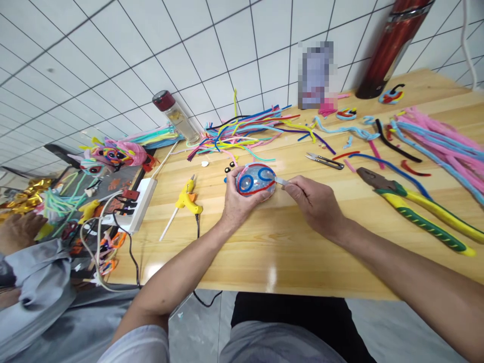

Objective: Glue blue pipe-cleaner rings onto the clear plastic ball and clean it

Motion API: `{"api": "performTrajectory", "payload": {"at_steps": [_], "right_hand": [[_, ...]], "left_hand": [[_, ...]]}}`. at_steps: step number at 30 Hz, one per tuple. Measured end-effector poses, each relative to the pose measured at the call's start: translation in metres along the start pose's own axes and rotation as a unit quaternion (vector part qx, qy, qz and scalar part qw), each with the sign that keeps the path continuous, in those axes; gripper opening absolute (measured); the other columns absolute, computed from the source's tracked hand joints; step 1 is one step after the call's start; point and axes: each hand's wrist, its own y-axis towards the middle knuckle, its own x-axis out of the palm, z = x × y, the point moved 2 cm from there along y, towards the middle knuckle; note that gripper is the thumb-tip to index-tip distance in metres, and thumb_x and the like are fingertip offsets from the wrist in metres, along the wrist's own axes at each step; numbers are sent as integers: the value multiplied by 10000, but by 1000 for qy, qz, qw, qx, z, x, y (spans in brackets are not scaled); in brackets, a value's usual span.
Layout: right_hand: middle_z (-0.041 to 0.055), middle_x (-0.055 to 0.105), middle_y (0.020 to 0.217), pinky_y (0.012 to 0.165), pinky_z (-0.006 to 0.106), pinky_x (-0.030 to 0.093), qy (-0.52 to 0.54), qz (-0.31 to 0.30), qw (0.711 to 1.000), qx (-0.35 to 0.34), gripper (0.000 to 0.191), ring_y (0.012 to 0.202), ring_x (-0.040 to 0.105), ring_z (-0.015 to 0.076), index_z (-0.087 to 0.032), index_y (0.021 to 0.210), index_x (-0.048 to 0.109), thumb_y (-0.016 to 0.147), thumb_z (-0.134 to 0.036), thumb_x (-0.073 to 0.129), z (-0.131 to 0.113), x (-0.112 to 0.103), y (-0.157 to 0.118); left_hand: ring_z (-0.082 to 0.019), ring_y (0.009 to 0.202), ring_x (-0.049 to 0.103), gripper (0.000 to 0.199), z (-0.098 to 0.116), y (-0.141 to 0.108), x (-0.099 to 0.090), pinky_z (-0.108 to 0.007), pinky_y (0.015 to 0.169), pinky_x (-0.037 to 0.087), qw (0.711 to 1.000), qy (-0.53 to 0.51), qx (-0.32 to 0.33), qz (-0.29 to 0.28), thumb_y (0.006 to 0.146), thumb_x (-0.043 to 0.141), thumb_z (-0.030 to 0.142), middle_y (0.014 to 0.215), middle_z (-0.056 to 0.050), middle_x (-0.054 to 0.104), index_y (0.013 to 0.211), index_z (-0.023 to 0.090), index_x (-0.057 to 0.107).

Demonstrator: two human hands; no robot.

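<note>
My left hand (235, 197) is wrapped round a clear, rounded plastic shell (257, 182) that looks like half a ball. Blue rings and a red strip of pipe cleaner lie on the shell, with pink along its upper rim. Between thumb and fingers, my right hand (316, 202) pinches a thin, pale grey strip-like tool (280, 181). Its tip reaches the shell's right side, by the right blue ring; its exact kind I cannot make out. Small black-and-white eye pieces (230, 166) lie just behind my left hand.
A yellow glue gun (188, 197) lies left, near a white power strip (142, 204) with cords. Thread snips (324, 161) and large pliers (412, 206) lie right. Pipe cleaners (245, 128), a glass bottle (177, 118) and a red thermos (391, 48) line the wall. Another person's hand (20, 232) is far left.
</note>
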Motion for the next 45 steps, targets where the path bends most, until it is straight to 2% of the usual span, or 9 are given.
{"api": "performTrajectory", "payload": {"at_steps": [5, 8, 11, 17, 24, 28, 37, 41, 45], "right_hand": [[9, 704, 740, 631, 267, 441, 9, 8, 1000, 26, 391, 658, 639, 157, -222, 895, 699, 1066, -464, 445, 8, -6, 4], [22, 718, 778, 657, 278, 447, -22, 11, 1000, -10, 358, 715, 664, 168, -221, 892, 703, 1058, -441, 475, 9, -6, 5], [35, 716, 798, 677, 280, 442, -59, 14, 996, -63, 348, 753, 669, 167, -208, 890, 708, 1063, -412, 485, 4, -5, 4], [28, 699, 757, 669, 269, 412, -159, 23, 976, -150, 371, 723, 644, 146, -208, 864, 714, 1081, -385, 470, -10, -3, -1], [16, 665, 713, 653, 277, 389, -209, 43, 954, -213, 337, 657, 590, 133, -205, 817, 698, 1064, -354, 524, -15, -2, -4], [17, 664, 712, 659, 282, 391, -199, 35, 956, -214, 314, 669, 597, 139, -206, 823, 693, 1058, -343, 538, -14, -1, -5], [33, 723, 810, 679, 277, 459, -82, 39, 985, -145, 216, 739, 669, 156, -206, 925, 701, 1043, -303, 548, -2, -6, 1], [28, 722, 807, 694, 287, 470, -63, 31, 992, -109, 222, 749, 676, 164, -223, 909, 699, 1038, -327, 551, 2, -8, 2], [26, 722, 807, 706, 289, 477, -46, 25, 995, -87, 224, 753, 674, 168, -232, 905, 699, 1033, -342, 552, 4, -9, 3]], "left_hand": [[-272, 1223, 626, 910, -2, 2, -3, -407, 1064, 512, 1000, 1, 11, 21, 587, 915, 636, 1314, -90, 587, 1291, 241, 493], [-305, 1314, 591, 977, -5, 3, -7, -456, 1129, 481, 1000, 11, 9, 0, 609, 910, 640, 1416, -127, 553, 1380, 238, 464], [-335, 1486, 447, 977, 1, 2, -15, -533, 1234, 368, 996, 44, 77, 0, 702, 851, 659, 1582, -158, 433, 1474, 263, 403], [-319, 1533, 394, 464, 26, -7, -25, -595, 1251, 325, 952, 144, 268, 4, 900, 709, 573, 1609, -125, 435, 1230, 258, 623], [-247, 1513, 435, 164, 28, -9, -21, -569, 1255, 331, 945, 119, 300, -53, 1024, 591, 376, 1463, -99, 613, 1007, 227, 659], [-232, 1424, 536, 215, 31, -12, -21, -518, 1198, 418, 959, 77, 270, -46, 1043, 544, 392, 1443, -94, 627, 935, 223, 622], [-171, 906, 603, 402, 9, 17, -43, -312, 899, 489, 978, 3, 106, 179, 1031, 492, 383, 853, -24, 615, 668, 209, 512], [-158, 890, 572, 104, -15, 34, -49, -291, 873, 481, 980, 6, -14, 198, 918, 638, 294, 963, -16, 621, 872, 216, 589], [-130, 805, 570, 311, -30, 39, -51, -257, 786, 486, 969, -50, -78, 228, 791, 752, 220, 995, -10, 625, 1058, 208, 593]]}}
